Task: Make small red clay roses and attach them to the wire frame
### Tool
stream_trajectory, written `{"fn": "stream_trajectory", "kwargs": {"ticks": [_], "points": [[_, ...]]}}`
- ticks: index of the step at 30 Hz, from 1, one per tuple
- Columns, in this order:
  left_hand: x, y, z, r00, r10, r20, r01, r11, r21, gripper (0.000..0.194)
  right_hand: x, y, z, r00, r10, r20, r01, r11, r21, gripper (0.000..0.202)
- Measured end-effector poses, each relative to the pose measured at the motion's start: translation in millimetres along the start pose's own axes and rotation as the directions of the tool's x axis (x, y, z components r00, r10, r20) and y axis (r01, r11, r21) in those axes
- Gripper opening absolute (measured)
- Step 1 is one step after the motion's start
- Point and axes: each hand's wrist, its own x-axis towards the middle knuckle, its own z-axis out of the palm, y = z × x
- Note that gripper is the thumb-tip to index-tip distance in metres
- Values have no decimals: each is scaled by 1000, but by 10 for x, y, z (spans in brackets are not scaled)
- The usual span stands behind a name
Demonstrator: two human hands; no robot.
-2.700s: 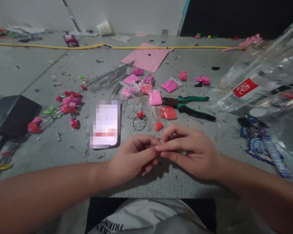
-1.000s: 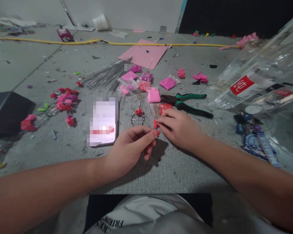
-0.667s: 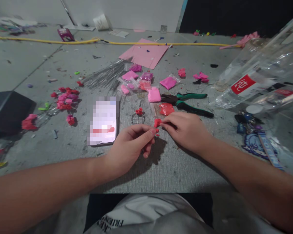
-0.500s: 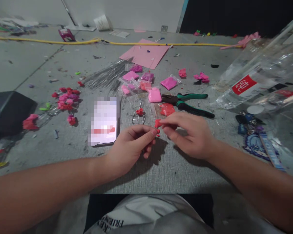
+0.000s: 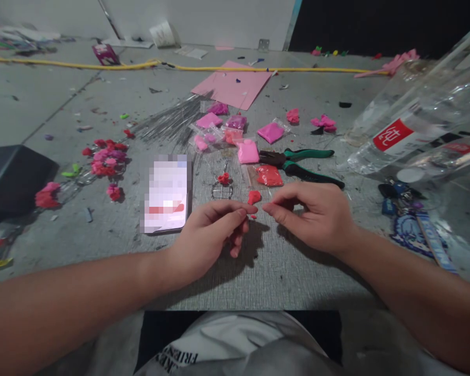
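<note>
A small lump of red modelling clay (image 5: pixel 254 197) lies on the grey work surface just beyond my fingertips. A tiny red scrap (image 5: pixel 253 216) shows by the left index finger. My left hand (image 5: pixel 215 224) keeps thumb against index finger, with the other fingers curled under; whatever is between them is too small to make out. A short gap away, my right hand (image 5: pixel 317 214) pinches thumb and index tips together, and I cannot see what they hold. Behind the lump stands a small wire frame (image 5: pixel 222 191) with a red clay flower (image 5: pixel 224 178) on it.
A lit phone (image 5: pixel 166 196) lies left of the wire frame. Beyond are bags of pink clay (image 5: pixel 248 151), a red clay bag (image 5: pixel 269 175), green-handled pliers (image 5: pixel 301 162) and thin wires (image 5: pixel 172 120). Clay flowers (image 5: pixel 108 159) sit left; plastic bottles (image 5: pixel 399 130) and keychains (image 5: pixel 411 230) right.
My right hand has drawn back to the right, its fingertips leaving the red clay, which now rests on the surface. The left hand has barely moved.
</note>
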Motion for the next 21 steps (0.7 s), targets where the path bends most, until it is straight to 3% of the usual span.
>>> {"fn": "stream_trajectory", "kwargs": {"ticks": [6, 10, 14, 21], "points": [[16, 21, 8, 998, -26, 57, 21, 997, 76, 12, -26, -68, 29, 994, -70, 87, 61, 993, 101, 9], [23, 28, 6, 992, -26, 122, 11, 992, 127, 15, -49, -74, 88, 987, -146, 61, 131, 970, 205, 12], [21, 13, -26, 990, -35, 136, 15, 989, 149, 16, -70, -54, 125, 979, -198, 37, 184, 954, 236, 21], [27, 4, -50, 988, -31, 149, 11, 991, 132, 18, -62, -79, 127, 977, -214, 9, 207, 952, 227, 15]]}}
